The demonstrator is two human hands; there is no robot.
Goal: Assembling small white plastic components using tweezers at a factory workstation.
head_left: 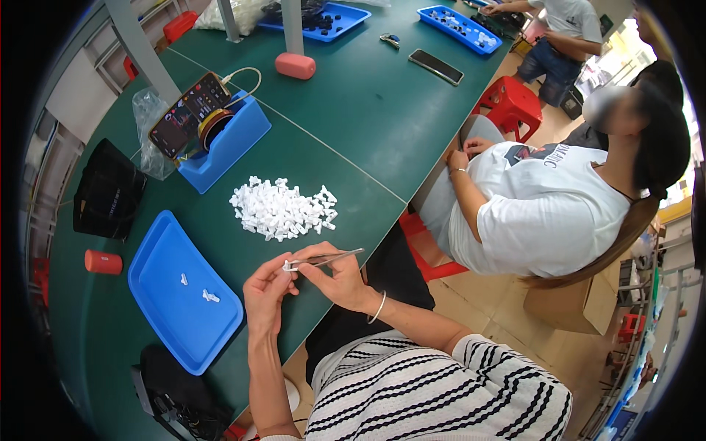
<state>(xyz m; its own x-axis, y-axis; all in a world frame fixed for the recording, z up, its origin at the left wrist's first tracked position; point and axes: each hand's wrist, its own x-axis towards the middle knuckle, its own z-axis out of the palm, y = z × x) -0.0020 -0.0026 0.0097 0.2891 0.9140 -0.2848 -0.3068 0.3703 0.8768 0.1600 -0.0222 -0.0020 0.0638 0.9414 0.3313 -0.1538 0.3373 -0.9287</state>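
My left hand (pixel 267 289) pinches a small white plastic part (pixel 287 266) between thumb and fingertips, just above the table's near edge. My right hand (pixel 336 279) is closed around metal tweezers (pixel 331 257), whose tips meet the part in the left hand. Just beyond both hands lies a heap of similar white plastic parts (pixel 279 209) on the green table. To the left of my left hand is a shallow blue tray (pixel 165 294) with a few white parts (pixel 211 296) lying in it.
A phone (pixel 190 117) leans on a blue bin (pixel 235 143) behind the heap. Left are a black bag (pixel 109 191) and a red cylinder (pixel 103 262); a black bag (pixel 180 386) sits below the tray. A seated person (pixel 544 198) is at my right. Blue trays (pixel 460 29) stand farther back.
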